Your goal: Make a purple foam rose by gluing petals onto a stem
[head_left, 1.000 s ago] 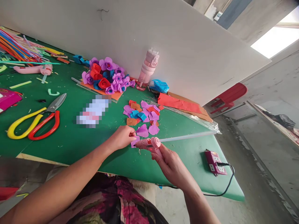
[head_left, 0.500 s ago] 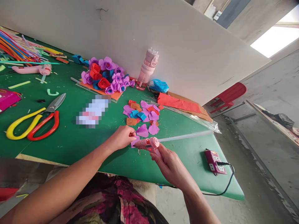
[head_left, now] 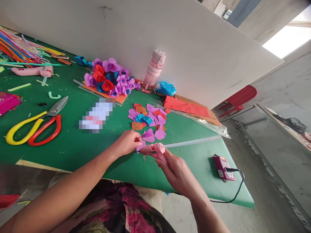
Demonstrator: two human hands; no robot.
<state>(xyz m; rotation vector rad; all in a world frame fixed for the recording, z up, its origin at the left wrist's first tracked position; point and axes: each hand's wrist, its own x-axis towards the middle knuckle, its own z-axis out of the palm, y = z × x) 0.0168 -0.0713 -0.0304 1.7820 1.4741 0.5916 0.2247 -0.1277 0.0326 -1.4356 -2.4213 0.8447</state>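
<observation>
My left hand is closed in a pinch at the edge of a purple paper petal, low over the table; its fingertips partly cover the petal. In my right hand is a pink hot glue gun, its nozzle pointing left onto that petal beside my left fingertips. A long clear glue stick sticks out of the gun's rear toward the right. Just beyond my hands lie another purple petal and a loose pile of purple, red, blue and brown paper pieces.
Behind the pile stand a pink bottle and a cluster of paper flowers. Scissors and a second glue gun lie left. A purple power box with a black cable sits near the right edge of the green table.
Almost nothing differs. Both hands and the glue gun keep their places at the purple petal; the view has shifted very slightly.
</observation>
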